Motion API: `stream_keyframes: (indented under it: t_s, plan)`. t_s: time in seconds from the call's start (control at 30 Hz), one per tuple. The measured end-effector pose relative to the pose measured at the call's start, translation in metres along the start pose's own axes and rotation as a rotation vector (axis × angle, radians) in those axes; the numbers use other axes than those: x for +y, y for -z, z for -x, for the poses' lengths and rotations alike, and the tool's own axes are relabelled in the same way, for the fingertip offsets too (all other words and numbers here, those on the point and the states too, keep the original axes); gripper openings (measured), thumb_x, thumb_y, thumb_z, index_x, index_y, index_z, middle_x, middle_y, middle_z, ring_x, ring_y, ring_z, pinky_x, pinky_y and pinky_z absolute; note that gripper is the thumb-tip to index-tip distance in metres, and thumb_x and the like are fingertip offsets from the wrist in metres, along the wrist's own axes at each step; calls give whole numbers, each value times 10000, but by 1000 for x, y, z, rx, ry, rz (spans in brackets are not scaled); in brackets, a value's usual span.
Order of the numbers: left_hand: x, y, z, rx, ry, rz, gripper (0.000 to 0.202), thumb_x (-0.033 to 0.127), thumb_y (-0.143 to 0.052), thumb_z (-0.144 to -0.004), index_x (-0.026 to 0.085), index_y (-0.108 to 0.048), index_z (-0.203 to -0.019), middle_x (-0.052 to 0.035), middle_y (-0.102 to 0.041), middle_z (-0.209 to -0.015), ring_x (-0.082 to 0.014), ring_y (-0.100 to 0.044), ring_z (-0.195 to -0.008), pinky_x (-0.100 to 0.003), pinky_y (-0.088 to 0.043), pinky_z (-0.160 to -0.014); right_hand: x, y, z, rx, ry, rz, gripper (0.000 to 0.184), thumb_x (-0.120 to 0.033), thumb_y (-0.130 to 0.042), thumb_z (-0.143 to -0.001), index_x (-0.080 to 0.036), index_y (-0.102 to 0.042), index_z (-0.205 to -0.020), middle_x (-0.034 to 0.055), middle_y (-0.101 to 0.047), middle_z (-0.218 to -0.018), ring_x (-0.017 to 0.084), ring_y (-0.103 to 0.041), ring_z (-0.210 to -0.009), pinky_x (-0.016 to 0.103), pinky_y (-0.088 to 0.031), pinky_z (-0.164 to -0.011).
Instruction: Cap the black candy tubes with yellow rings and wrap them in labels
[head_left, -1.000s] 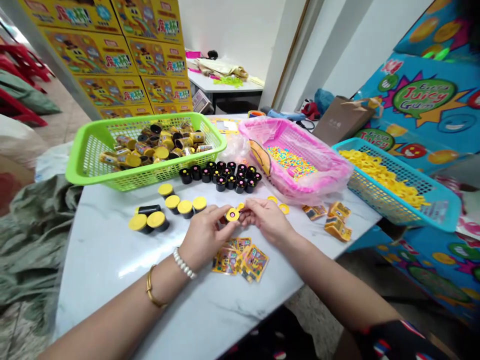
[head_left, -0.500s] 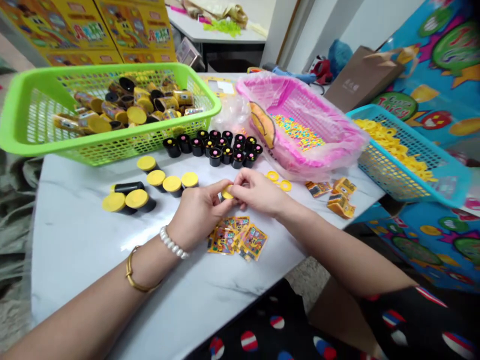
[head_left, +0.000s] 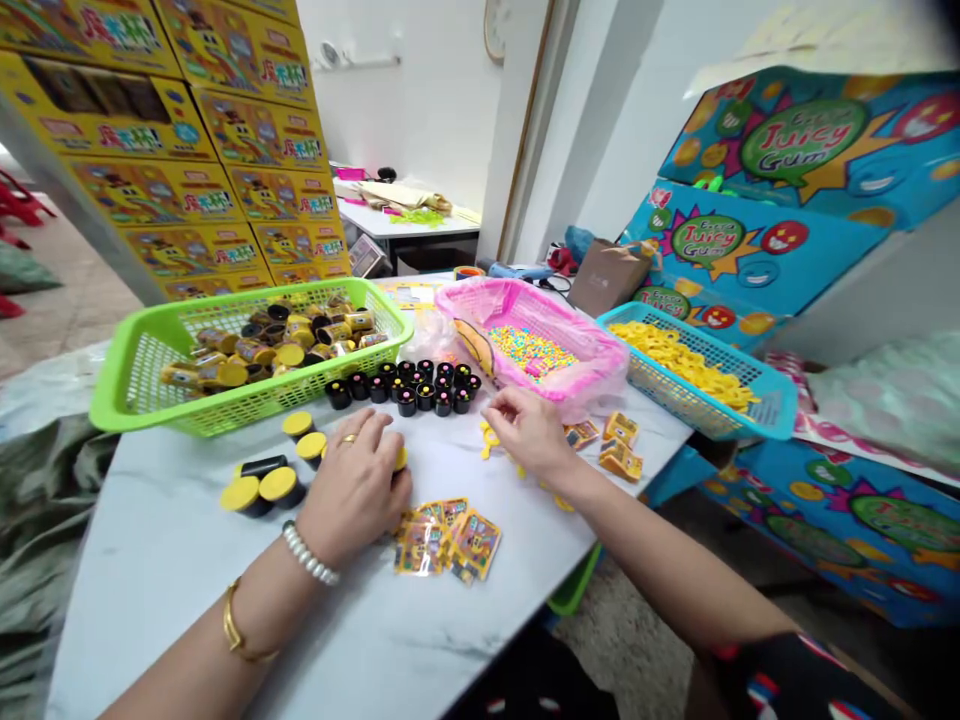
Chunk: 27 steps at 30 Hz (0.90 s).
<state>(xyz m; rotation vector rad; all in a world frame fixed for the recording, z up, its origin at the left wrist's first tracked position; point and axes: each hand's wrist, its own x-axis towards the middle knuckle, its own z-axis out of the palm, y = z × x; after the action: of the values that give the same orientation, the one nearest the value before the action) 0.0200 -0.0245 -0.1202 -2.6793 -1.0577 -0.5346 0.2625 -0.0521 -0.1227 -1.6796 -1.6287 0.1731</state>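
My left hand [head_left: 356,475] is curled low over the table, its fingers around a black cup whose yellow cap [head_left: 401,458] peeks out beside the fingertips. Other black cups with yellow caps [head_left: 281,485] stand to its left, and one black cup [head_left: 261,466] lies on its side. My right hand [head_left: 529,432] is closed, thumb and fingertips together just above a yellow plastic ring [head_left: 489,440]. Whether the fingers hold that ring is unclear. Printed yellow packets [head_left: 450,535] lie in a loose pile between my hands.
Open black cups [head_left: 406,400] with small candies stand behind my hands. A green basket [head_left: 112,405] holds wrapped cups, a lined pink basket [head_left: 600,360] colourful beads, a blue basket [head_left: 784,420] yellow rings. Folded packets [head_left: 621,445] lie right; yellow boxes [head_left: 277,130] are stacked behind.
My hands have parted: the left moved left with the capped cup, and the right let go of it and shifted to the yellow rings. The view has tilted up.
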Motion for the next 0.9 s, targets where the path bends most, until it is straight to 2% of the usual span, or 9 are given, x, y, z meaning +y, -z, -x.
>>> stream_keyframes:
  t_s: [0.1,0.2,0.3,0.4,0.53,0.63,0.77,0.83,0.9]
  plan:
    - [-8,-3,-2,-128,8,-6,134,204,-498,-816,145,-614,-846,-137,-661,-846,-306,-618,-870,-444,-498,-807,3,-12,-10,6,-31,101,43,-224,-613,-768,-185,-610,-788,14,-647,-757,155,-581,-677,259,-401,-656]
    - [-14,-3,-2,-169,33,-68,132,199,-489,-809,151,-611,-823,-136,-665,-805,-318,-624,-824,-459,-493,-768,1,-25,-18,-11,-52,222,90,-242,-611,-772,-186,-608,-843,35,-662,-787,177,-599,-726,269,-413,-677]
    - [-15,-2,-1,-136,30,-84,159,199,-503,-791,142,-635,-858,-151,-683,-859,-348,-624,-915,-499,-468,-858,0,-34,-22,-27,-43,292,141,-264,-600,-800,-180,-612,-913,54,-681,-817,199,-616,-762,281,-418,-687]
    - [-12,-2,0,-53,-3,-55,256,262,-526,-806,122,-656,-977,-188,-672,-1067,-395,-553,-1130,-556,-386,-1005,3,-39,-25,-57,8,321,156,-244,-576,-830,-191,-624,-967,57,-695,-875,198,-626,-795,281,-418,-703]
    - [-4,-2,1,2,-53,44,276,316,-532,-847,136,-665,-1009,-184,-628,-1229,-395,-464,-1265,-580,-306,-1087,4,-35,-26,-110,50,339,98,-201,-545,-844,-200,-639,-873,46,-688,-840,191,-622,-788,277,-407,-701]
    - [0,-3,2,14,-62,174,286,328,-543,-871,145,-645,-1066,-161,-634,-1234,-356,-477,-1261,-544,-340,-1079,-8,-19,-20,-159,78,271,71,-180,-563,-821,-190,-622,-783,31,-668,-767,175,-605,-736,267,-402,-679]
    - [1,-11,2,23,-47,351,464,351,-573,-876,117,-527,-1275,-169,-625,-1238,-301,-550,-1165,-457,-444,-992,-35,-8,3,-321,152,74,52,-207,-616,-799,-193,-613,-749,2,-657,-714,150,-585,-676,247,-405,-650]
    - [1,-16,1,20,-47,401,421,342,-576,-878,137,-550,-1244,-147,-660,-1156,-287,-593,-1060,-434,-482,-910,-45,-13,14,-408,197,-10,40,-205,-606,-811,-198,-626,-777,-6,-677,-743,142,-600,-687,240,-420,-666]
    - [0,-20,0,17,-61,418,288,309,-564,-887,164,-616,-1130,-114,-695,-1046,-274,-614,-967,-417,-493,-839,-47,-18,18,-452,219,-88,65,-194,-589,-830,-207,-646,-856,-11,-704,-805,134,-621,-715,234,-441,-697]
